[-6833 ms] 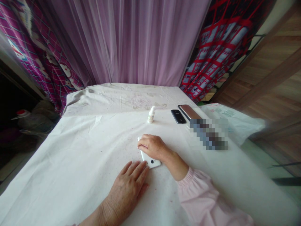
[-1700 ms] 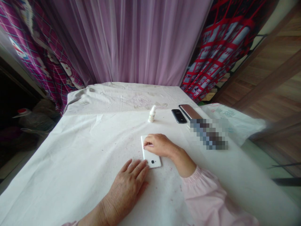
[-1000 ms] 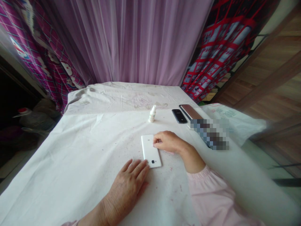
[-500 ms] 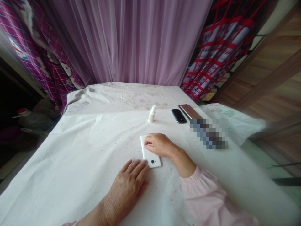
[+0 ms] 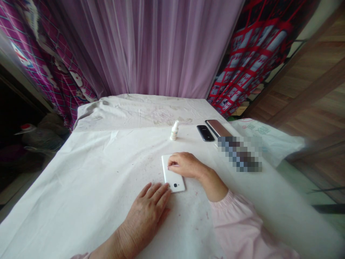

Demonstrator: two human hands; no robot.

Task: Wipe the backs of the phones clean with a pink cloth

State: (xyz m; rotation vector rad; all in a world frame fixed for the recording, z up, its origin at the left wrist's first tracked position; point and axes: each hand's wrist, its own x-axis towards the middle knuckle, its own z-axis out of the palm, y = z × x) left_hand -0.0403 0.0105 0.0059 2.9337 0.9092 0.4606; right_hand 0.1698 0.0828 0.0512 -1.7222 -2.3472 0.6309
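Observation:
A white phone (image 5: 170,178) lies back side up on the cloth-covered table, its camera lens at the end nearer me. My left hand (image 5: 151,203) is open and flat on the table, fingers stretched, with the fingertips touching the phone's near left corner. Over the phone's far half, my right hand (image 5: 184,164) is closed in a pinch. A small pink piece of something (image 5: 174,166), perhaps cloth, shows between its fingers; most of it is hidden. Beyond the phone stands a small white pump bottle (image 5: 174,131), upright and apart from both hands.
To the right lie a black phone (image 5: 205,133), a rose-coloured phone or case (image 5: 219,128) and a pixelated patch hiding something. A white plastic bag (image 5: 269,138) sits at the right edge. Purple curtains (image 5: 167,46) hang behind the white-covered table (image 5: 81,172).
My right hand has shifted very slightly to the right over the phone, still pinching the pink piece. The left hand stays in place.

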